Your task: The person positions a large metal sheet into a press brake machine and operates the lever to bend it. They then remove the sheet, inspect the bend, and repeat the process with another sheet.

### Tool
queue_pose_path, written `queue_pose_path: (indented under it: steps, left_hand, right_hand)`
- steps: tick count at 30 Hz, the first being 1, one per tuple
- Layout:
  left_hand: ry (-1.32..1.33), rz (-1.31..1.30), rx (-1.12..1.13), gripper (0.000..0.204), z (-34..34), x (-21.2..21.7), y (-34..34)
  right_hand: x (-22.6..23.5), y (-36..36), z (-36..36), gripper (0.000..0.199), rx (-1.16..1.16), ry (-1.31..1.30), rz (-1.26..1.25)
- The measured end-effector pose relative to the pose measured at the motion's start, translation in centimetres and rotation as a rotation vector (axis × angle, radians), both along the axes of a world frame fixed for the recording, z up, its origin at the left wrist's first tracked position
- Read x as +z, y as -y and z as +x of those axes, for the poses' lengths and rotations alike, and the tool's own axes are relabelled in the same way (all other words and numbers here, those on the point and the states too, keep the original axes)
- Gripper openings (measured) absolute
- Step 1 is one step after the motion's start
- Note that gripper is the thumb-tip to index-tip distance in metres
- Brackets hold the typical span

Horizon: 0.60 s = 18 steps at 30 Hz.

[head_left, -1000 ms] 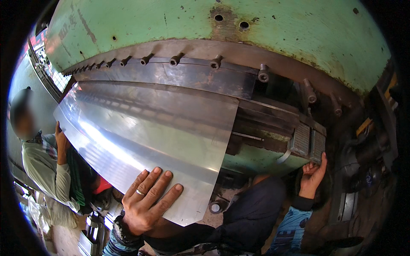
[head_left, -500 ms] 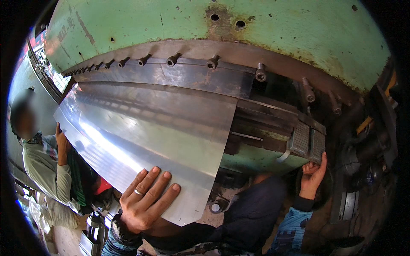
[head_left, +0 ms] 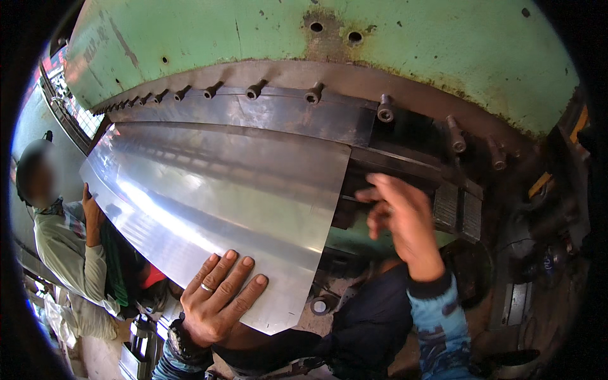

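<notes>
We are pressing our left hand [head_left: 218,301] flat on the near corner of the shiny metal sheet [head_left: 215,209] — fingers spread and grasping nothing, the palm bearing down on the surface. Our right hand [head_left: 399,218] is hovering in the air just beyond the sheet's right edge, blurred, with its grip loose and empty, touching nothing we can make out. The sheet is lying ahead of and to the left of that hand, its long axis running left to right along the machine, so the left hand is the nearer one. Further left, a co-worker's hand [head_left: 92,212] is holding the sheet's far end. Beyond, the far edge is sitting under the dark bolted clamp bar [head_left: 272,114] of the green press [head_left: 316,47].
</notes>
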<state>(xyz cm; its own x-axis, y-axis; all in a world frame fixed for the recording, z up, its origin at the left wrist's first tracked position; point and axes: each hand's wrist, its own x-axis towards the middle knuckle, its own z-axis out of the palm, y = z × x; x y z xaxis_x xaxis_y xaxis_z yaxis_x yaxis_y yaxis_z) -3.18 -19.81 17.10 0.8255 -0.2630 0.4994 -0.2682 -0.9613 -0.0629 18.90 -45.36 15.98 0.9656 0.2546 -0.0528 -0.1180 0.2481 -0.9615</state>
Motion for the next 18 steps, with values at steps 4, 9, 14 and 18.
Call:
queue_pose_path:
  steps: [4,9,14,18]
  left_hand:
    - [-0.011,-0.010,0.002,0.032,-0.2,-0.1,-0.1]
    - [-0.058,-0.014,0.010,0.038,-0.4,-0.2,-0.2]
    - [-0.087,0.005,0.018,0.033,-0.8,0.0,-0.3]
    - [-0.099,0.011,0.015,0.048,-0.9,0.0,-0.5]
  right_hand:
    - [0.1,-4.6,3.0,0.034,0.105,-0.089,-0.007]
    - [-1.4,-7.5,3.5,0.024,-0.048,-0.077,0.074]
    - [-2.1,-7.9,3.4,0.019,-0.075,-0.085,0.147]
    - [-1.9,-7.8,3.3,0.017,-0.066,-0.112,0.167]
